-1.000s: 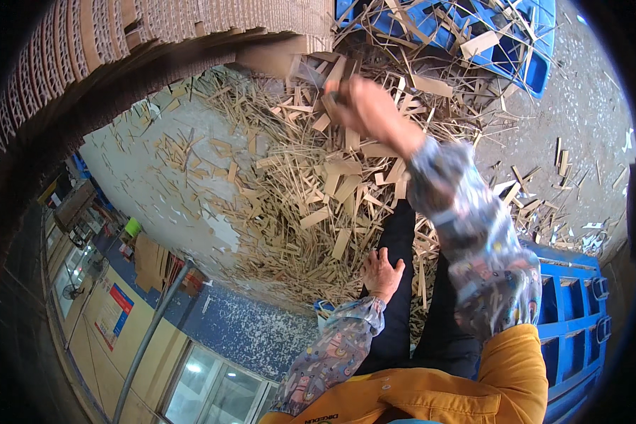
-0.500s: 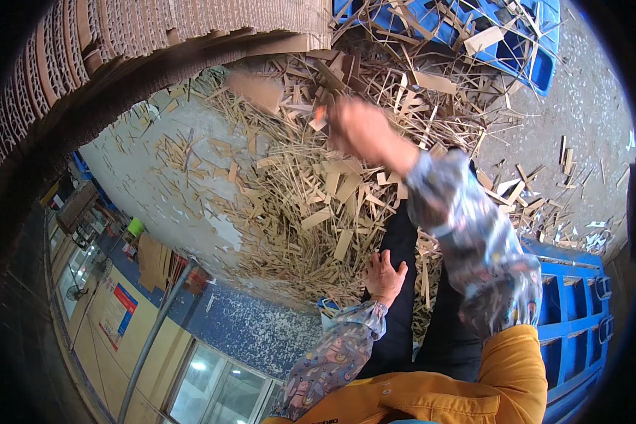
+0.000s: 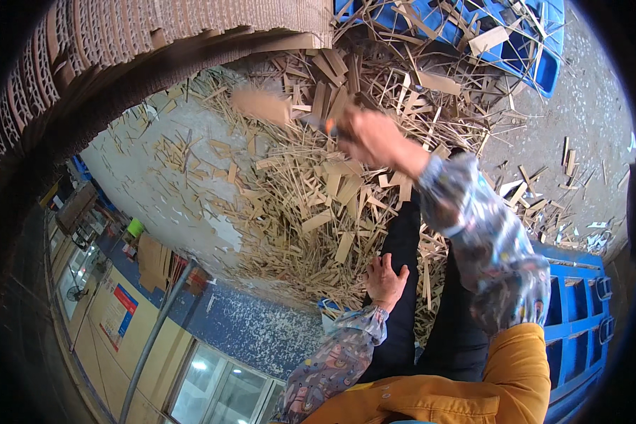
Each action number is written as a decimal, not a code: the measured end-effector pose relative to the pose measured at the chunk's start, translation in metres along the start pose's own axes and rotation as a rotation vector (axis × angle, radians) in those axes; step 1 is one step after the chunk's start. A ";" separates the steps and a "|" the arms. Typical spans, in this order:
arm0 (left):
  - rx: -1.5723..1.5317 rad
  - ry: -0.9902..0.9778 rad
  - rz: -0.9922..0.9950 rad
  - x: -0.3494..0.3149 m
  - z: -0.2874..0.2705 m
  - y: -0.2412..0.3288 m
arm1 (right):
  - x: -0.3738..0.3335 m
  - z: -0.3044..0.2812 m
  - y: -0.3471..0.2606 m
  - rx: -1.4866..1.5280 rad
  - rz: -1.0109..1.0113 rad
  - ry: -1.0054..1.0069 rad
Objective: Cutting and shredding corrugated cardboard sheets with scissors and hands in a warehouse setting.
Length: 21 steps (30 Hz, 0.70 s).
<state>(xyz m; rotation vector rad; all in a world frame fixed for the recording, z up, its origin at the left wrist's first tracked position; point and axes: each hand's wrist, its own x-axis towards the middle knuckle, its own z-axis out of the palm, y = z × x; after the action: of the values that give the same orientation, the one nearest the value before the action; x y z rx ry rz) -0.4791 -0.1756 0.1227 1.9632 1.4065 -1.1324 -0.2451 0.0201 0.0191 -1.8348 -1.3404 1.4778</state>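
Note:
My right hand (image 3: 378, 140) is closed around the handle of a tool with a dark and orange grip (image 3: 328, 126), reaching over the scrap heap. A short metal part shows beyond the grip, and a blurred brown block (image 3: 261, 107) is at its far end; motion hides the tool's exact kind. My left hand (image 3: 386, 283) rests on my dark trouser leg (image 3: 401, 244), fingers spread, with nothing in it. Below both hands lies a heap of cardboard scraps and strips (image 3: 311, 212). A tall stack of corrugated cardboard (image 3: 191, 18) rises at the upper left, near the tool.
A blue plastic pallet (image 3: 544, 67) with scraps on it lies at the upper right. Another blue pallet (image 3: 576, 321) is at the lower right. The grey floor (image 3: 169, 184) carries scattered bits. A blue and cream wall (image 3: 254, 325) with windows stands at the lower left.
My right hand has shifted slightly right and down with the tool, and the brown block has come a little lower. My left hand stays on the leg.

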 end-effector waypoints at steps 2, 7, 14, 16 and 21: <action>-0.013 0.055 0.009 0.001 0.000 0.000 | -0.017 0.005 0.007 0.242 0.074 0.019; -0.008 0.073 0.020 0.003 -0.002 -0.001 | 0.052 -0.014 0.049 0.486 0.407 0.058; -0.073 -0.065 -0.027 0.005 -0.002 -0.003 | 0.020 0.032 0.003 0.034 -0.085 0.113; -0.027 -0.123 -0.032 0.006 -0.002 -0.003 | 0.001 0.034 0.010 0.185 -0.028 0.086; -0.068 -0.033 -0.010 0.006 -0.001 -0.004 | 0.059 -0.006 0.047 0.473 0.379 0.205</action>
<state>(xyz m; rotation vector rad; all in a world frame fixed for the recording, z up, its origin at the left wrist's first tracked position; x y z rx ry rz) -0.4814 -0.1704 0.1189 1.8842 1.4202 -1.1024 -0.2220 0.0517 -0.0458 -1.9098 -0.5029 1.5636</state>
